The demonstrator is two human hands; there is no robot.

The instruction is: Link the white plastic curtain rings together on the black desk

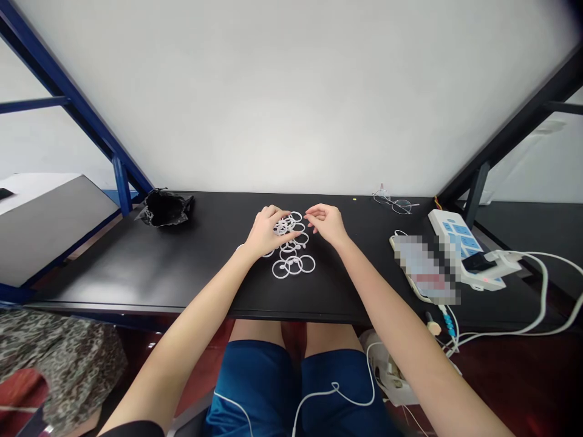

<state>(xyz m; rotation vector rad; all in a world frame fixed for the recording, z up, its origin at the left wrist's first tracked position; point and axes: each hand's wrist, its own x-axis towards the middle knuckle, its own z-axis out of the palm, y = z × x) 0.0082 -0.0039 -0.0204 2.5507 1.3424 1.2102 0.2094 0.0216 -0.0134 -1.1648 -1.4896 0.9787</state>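
A loose heap of white rings [307, 264], several with small white knobs on them, lies on the black desk [214, 249]. Over the left side of the heap is my left hand [264, 232], its thumb and fingers spread apart around some rings and hiding part of them. I cannot tell whether it touches them. At the heap's right edge, my right hand [328, 224] hovers with loosely curled fingers, the tips slightly apart. Nothing shows between those fingertips.
A crumpled black plastic bag [166, 208] sits at the back left. Eyeglasses [401, 207] rest near the wall. On the right are a phone [416, 267], a white power strip [455, 233] and white cables [542, 297]. Blue metal posts [121, 182] flank the desk's left side.
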